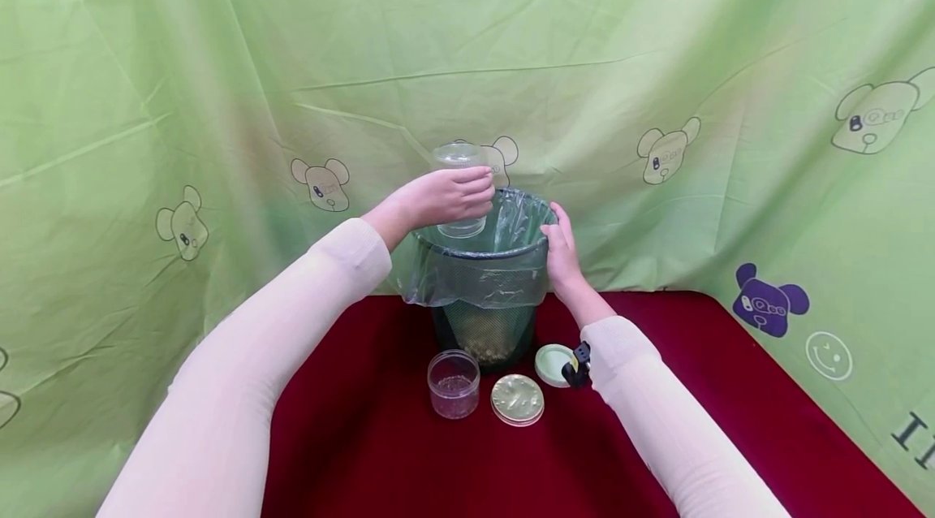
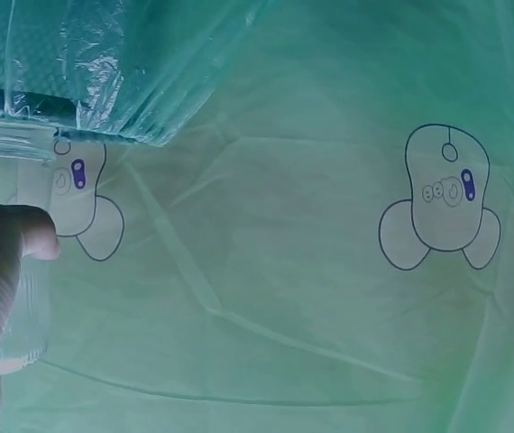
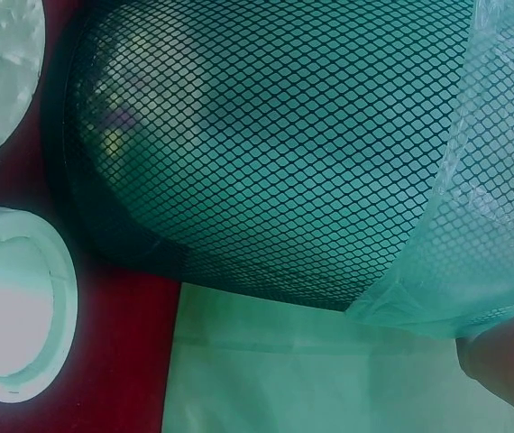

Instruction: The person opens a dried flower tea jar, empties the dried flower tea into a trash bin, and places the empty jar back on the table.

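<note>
My left hand (image 1: 447,197) grips a clear plastic jar (image 1: 460,154) around its side, over the left part of the bin's mouth. In the left wrist view the jar's ringed end (image 2: 9,137) faces the bin, and no contents show inside it. My right hand (image 1: 562,256) holds the right side of the rim of the black mesh bin (image 1: 527,331), thumb and fingers at the edge. A see-through bag (image 1: 482,282) lines the bin and folds down over its outside. Through the mesh, pale contents (image 1: 485,335) show at the bottom.
In front of the bin, a second clear jar (image 1: 454,390) stands on the red tablecloth (image 1: 380,453). Beside it lies a round, crinkled gold lid (image 1: 518,398), with a pale green lid (image 1: 551,364) near my right wrist. A green printed curtain (image 1: 584,112) hangs close behind the bin.
</note>
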`<state>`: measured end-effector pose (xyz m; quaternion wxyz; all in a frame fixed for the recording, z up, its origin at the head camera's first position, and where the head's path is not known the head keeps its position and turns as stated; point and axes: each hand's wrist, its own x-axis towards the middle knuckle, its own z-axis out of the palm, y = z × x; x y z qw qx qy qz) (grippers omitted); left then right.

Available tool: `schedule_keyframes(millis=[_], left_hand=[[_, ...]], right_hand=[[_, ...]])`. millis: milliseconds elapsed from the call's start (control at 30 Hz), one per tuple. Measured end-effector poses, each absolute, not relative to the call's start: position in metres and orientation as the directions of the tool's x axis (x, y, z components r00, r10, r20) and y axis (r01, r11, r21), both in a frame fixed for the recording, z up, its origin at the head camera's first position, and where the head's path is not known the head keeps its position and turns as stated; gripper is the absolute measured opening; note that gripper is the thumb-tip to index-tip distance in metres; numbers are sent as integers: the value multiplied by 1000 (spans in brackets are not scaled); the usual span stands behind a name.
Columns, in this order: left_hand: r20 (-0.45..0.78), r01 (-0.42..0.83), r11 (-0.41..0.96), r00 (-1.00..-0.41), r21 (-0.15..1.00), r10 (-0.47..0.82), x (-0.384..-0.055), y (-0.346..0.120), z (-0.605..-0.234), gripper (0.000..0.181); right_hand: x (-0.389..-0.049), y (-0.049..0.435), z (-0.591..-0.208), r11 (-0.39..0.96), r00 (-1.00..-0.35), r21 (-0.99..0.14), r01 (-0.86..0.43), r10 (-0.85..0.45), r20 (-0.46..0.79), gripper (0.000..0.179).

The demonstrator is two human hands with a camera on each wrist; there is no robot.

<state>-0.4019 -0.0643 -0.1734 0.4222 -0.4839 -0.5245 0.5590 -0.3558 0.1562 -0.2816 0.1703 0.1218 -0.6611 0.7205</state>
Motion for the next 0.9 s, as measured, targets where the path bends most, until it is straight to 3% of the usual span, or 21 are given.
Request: schedule_keyframes(millis=[167, 433, 900], left_hand=[[-130, 31, -126, -195, -992, 972, -401, -63, -173, 41], [-148, 23, -146, -162, -989, 976, -404, -62, -175, 40], [-147, -5, -149, -137, -989, 980, -403, -61, -182, 33]], right_hand=[[-363, 158, -286, -92, -918, -914, -395, 87, 388, 63], [-385, 162, -301, -87, -910, -908, -410, 107, 400, 63], [-385, 160, -302, -70, -905, -906, -417, 120, 407, 63]])
